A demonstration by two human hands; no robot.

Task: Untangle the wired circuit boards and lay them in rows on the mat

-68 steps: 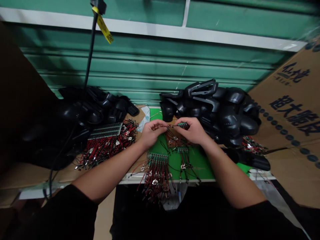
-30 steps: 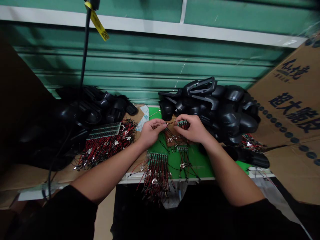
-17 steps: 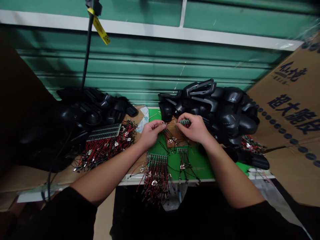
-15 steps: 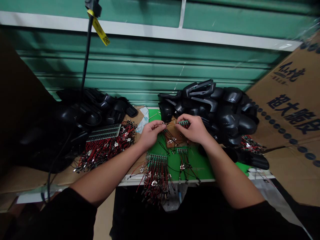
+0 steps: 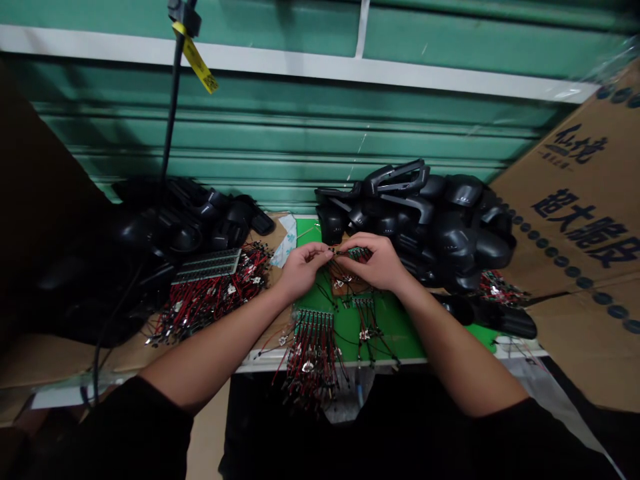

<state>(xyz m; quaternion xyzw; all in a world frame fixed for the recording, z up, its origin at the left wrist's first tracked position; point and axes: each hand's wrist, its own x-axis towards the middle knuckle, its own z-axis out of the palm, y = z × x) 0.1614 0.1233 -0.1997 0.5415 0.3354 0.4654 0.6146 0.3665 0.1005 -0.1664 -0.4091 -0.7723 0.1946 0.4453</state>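
Hands (image 5: 302, 269) (image 5: 374, 262) closer together, on wired circuit strip (image 5: 356, 253)

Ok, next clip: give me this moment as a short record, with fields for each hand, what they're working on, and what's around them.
view: head camera, looking down at a workbench
left hand: pinching a thin dark wire
right hand: holding a small green circuit strip
work surface: green mat
nearby: red-and-black wire bundles; black moulded plastic parts
behind: green roller shutter
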